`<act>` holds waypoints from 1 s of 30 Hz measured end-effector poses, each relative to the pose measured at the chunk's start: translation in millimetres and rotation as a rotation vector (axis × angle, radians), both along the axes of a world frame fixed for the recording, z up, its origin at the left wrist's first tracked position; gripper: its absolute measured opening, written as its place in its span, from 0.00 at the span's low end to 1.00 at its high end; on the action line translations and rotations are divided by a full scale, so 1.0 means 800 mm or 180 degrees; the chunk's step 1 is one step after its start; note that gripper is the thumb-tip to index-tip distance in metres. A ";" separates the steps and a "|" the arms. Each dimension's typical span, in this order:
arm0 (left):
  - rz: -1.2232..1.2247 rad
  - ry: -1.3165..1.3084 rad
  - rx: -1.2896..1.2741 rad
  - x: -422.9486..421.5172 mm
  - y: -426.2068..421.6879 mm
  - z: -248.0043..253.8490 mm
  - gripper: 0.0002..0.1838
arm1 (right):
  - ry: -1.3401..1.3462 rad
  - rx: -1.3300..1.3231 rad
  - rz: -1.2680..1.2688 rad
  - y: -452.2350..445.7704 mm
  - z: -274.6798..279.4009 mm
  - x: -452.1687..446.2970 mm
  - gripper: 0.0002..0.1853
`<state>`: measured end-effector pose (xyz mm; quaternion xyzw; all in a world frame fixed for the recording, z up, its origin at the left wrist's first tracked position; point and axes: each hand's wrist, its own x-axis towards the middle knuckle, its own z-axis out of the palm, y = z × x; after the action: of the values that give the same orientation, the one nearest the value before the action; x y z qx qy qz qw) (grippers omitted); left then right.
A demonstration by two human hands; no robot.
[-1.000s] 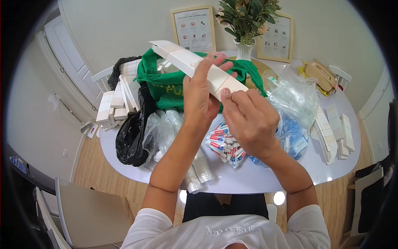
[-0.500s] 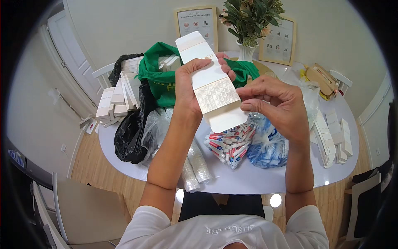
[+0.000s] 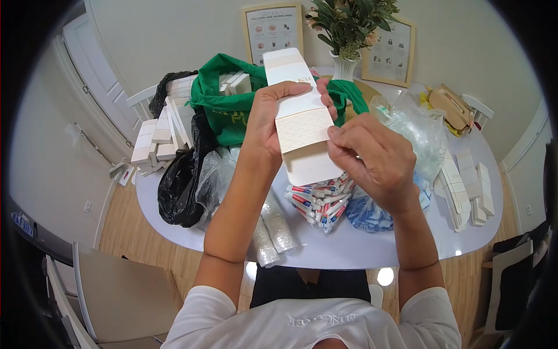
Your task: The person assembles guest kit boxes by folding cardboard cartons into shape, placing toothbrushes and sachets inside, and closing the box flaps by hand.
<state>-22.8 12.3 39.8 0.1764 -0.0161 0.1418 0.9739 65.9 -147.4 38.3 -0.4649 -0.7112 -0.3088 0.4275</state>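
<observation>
My left hand (image 3: 268,113) is wrapped round a small white cardboard box (image 3: 303,129), thumb across its front and fingertips round its far side. The box tilts upward above the table, with a patterned band and gold lettering partly covered by the thumb. Its near end is open, and the long end flap (image 3: 311,170) hangs out toward me. My right hand (image 3: 375,156) is closed at the right edge of that opening, its curled index finger touching the box's side. The thumb tip is partly hidden there, at the box's edge.
Below the box lie a bag of small toothpaste tubes (image 3: 319,203), a bag of blue items (image 3: 372,212) and wrapped rolls (image 3: 276,230). A green bag (image 3: 224,116) and black plastic bag (image 3: 181,189) stand left. Flat white boxes (image 3: 456,195) lie right; a flower vase (image 3: 344,65) stands behind.
My right hand has curled its fingers more and moved slightly left against the box's open end. The box has turned a little more upright in my left hand.
</observation>
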 end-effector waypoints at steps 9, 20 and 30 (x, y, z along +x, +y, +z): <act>0.0623 -0.0292 0.1010 -0.009 -0.008 0.005 0.23 | 0.1286 -0.0172 0.0580 0.015 0.005 0.005 0.08; 0.1267 -0.0318 0.0920 -0.008 -0.022 0.007 0.20 | 0.0924 -0.0097 0.0058 0.012 -0.009 -0.027 0.08; 0.2172 -0.0161 0.1004 -0.001 -0.054 0.005 0.19 | 0.1951 -0.0208 0.0506 0.027 -0.030 -0.029 0.07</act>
<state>-24.0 -30.8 43.8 0.3159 -0.0021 0.4581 0.8308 42.8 -126.2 14.5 -0.4927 -0.5929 -0.0969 0.6295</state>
